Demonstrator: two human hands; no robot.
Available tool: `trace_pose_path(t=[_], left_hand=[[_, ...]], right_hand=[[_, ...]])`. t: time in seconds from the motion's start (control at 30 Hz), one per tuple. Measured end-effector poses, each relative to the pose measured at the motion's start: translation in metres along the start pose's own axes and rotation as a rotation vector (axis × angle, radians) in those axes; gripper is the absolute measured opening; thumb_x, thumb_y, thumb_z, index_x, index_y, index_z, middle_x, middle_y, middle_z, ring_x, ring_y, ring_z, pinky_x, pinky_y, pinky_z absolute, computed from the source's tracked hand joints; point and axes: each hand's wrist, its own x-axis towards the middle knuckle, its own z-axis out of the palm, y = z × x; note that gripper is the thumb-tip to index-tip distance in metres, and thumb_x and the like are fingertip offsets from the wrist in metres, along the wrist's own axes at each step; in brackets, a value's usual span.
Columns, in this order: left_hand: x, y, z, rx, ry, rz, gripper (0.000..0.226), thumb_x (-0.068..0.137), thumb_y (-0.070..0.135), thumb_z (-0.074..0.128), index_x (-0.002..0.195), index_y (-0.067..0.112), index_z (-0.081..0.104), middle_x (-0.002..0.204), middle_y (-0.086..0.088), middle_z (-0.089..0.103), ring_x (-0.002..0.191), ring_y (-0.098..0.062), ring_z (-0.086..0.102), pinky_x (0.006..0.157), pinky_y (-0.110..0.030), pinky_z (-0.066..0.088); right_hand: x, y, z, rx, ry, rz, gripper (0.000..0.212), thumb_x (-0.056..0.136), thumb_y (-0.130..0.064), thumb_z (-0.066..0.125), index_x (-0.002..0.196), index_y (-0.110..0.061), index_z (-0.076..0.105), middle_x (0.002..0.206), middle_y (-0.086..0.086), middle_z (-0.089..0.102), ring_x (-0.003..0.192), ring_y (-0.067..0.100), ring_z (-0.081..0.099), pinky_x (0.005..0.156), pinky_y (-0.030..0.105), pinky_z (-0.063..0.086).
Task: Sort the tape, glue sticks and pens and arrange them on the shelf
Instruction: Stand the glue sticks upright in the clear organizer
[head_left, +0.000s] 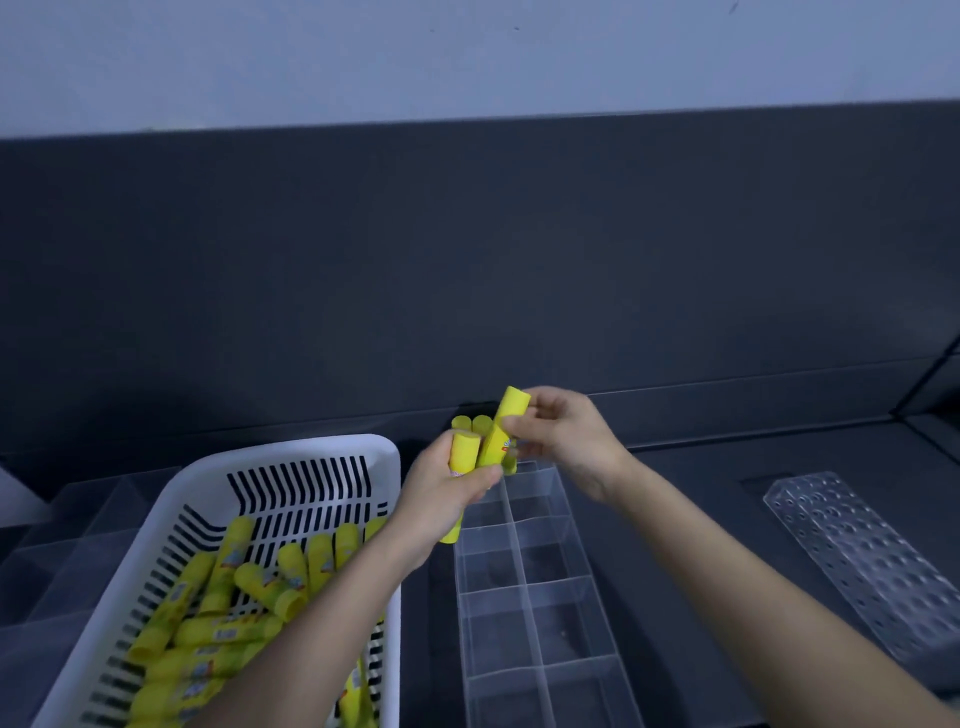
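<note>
My left hand (441, 499) grips an upright yellow glue stick (464, 457) over the far end of a clear divided organizer (524, 597). My right hand (566, 436) pinches a second yellow glue stick (506, 426), tilted, just above the organizer's far cells. Two more glue sticks (471, 423) stand upright in the farthest cell, behind the held ones. A white slotted basket (291, 467) at lower left holds several loose yellow glue sticks (234, 597); my left forearm crosses over it.
A clear plastic holder with round holes (862, 561) lies at the right on the dark shelf surface. A dark back panel rises behind everything. Clear trays sit at the far left, beside the basket.
</note>
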Motion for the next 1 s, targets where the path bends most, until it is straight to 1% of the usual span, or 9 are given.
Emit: trace_pose_path(t=[0.17, 0.3, 0.4, 0.53, 0.67, 0.73, 0.83, 0.93, 1.0], left_hand=[[0.007, 0.003, -0.001, -0.031, 0.077, -0.053, 0.007, 0.092, 0.015, 0.062, 0.09, 0.012, 0.056, 0.08, -0.001, 0.063, 0.074, -0.014, 0.064, 0.064, -0.027, 0.054], [0.009, 0.004, -0.006, -0.008, 0.106, -0.11, 0.025, 0.097, 0.036, 0.051, 0.086, 0.013, 0.053, 0.068, -0.002, 0.055, 0.051, -0.007, 0.055, 0.05, -0.02, 0.045], [0.011, 0.005, -0.007, -0.068, 0.119, -0.177, 0.036, 0.098, 0.045, 0.042, 0.095, 0.012, 0.055, 0.068, -0.001, 0.055, 0.058, -0.012, 0.055, 0.059, -0.028, 0.048], [0.01, 0.008, -0.008, -0.071, 0.072, -0.138, 0.033, 0.098, 0.037, 0.048, 0.098, 0.006, 0.06, 0.078, -0.005, 0.061, 0.072, -0.016, 0.059, 0.073, -0.034, 0.051], [0.009, 0.01, -0.014, -0.006, 0.043, -0.048, 0.024, 0.094, 0.028, 0.058, 0.095, 0.006, 0.067, 0.091, -0.018, 0.068, 0.085, -0.024, 0.064, 0.085, -0.042, 0.051], [0.01, 0.008, -0.016, -0.015, 0.053, -0.022, 0.016, 0.092, 0.022, 0.062, 0.095, 0.009, 0.07, 0.09, -0.011, 0.07, 0.086, -0.019, 0.065, 0.083, -0.035, 0.052], [0.014, 0.005, -0.018, -0.021, 0.079, 0.01, 0.01, 0.088, 0.014, 0.066, 0.092, 0.021, 0.071, 0.084, 0.008, 0.071, 0.08, -0.001, 0.064, 0.07, -0.015, 0.049], [0.018, 0.003, -0.019, 0.012, 0.098, 0.051, 0.019, 0.085, 0.007, 0.069, 0.089, 0.025, 0.07, 0.086, 0.004, 0.071, 0.081, -0.005, 0.065, 0.073, -0.018, 0.051], [0.02, 0.002, -0.019, 0.075, 0.108, 0.088, 0.022, 0.083, 0.005, 0.07, 0.089, 0.026, 0.07, 0.086, 0.003, 0.072, 0.081, -0.006, 0.066, 0.075, -0.018, 0.052]], right_hand=[[0.004, -0.007, -0.018, -0.042, 0.204, -0.061, 0.009, 0.082, 0.0, 0.066, 0.087, -0.006, 0.062, 0.077, 0.007, 0.062, 0.069, 0.018, 0.064, 0.064, 0.027, 0.057], [0.017, -0.004, -0.038, -0.256, 0.353, -0.065, 0.02, 0.083, -0.002, 0.063, 0.094, -0.017, 0.059, 0.088, 0.003, 0.064, 0.079, 0.018, 0.065, 0.068, 0.032, 0.058], [0.023, 0.008, -0.04, -0.374, 0.358, -0.066, 0.017, 0.084, -0.007, 0.062, 0.097, -0.016, 0.059, 0.087, 0.003, 0.066, 0.081, 0.023, 0.067, 0.074, 0.039, 0.059], [0.031, 0.022, -0.033, -0.687, 0.303, -0.101, 0.007, 0.084, -0.014, 0.061, 0.09, -0.018, 0.063, 0.077, 0.001, 0.068, 0.074, 0.017, 0.064, 0.065, 0.026, 0.048], [0.038, 0.032, -0.027, -0.851, 0.24, -0.091, 0.013, 0.082, -0.009, 0.06, 0.093, -0.01, 0.066, 0.084, 0.006, 0.068, 0.079, 0.02, 0.06, 0.064, 0.023, 0.038], [0.041, 0.036, -0.026, -0.879, 0.217, -0.084, 0.015, 0.081, -0.007, 0.058, 0.093, -0.009, 0.067, 0.087, 0.008, 0.068, 0.084, 0.024, 0.061, 0.067, 0.025, 0.04], [0.044, 0.041, -0.029, -0.898, 0.204, -0.074, 0.017, 0.081, -0.004, 0.056, 0.093, -0.008, 0.068, 0.087, 0.009, 0.069, 0.085, 0.026, 0.062, 0.069, 0.027, 0.042], [0.044, 0.042, -0.031, -0.889, 0.227, -0.113, 0.018, 0.081, -0.001, 0.054, 0.093, -0.004, 0.067, 0.088, 0.012, 0.069, 0.086, 0.029, 0.062, 0.073, 0.031, 0.045], [0.042, 0.041, -0.031, -0.866, 0.28, -0.172, 0.024, 0.08, 0.002, 0.054, 0.1, -0.003, 0.066, 0.095, 0.013, 0.067, 0.09, 0.027, 0.061, 0.075, 0.026, 0.045]])
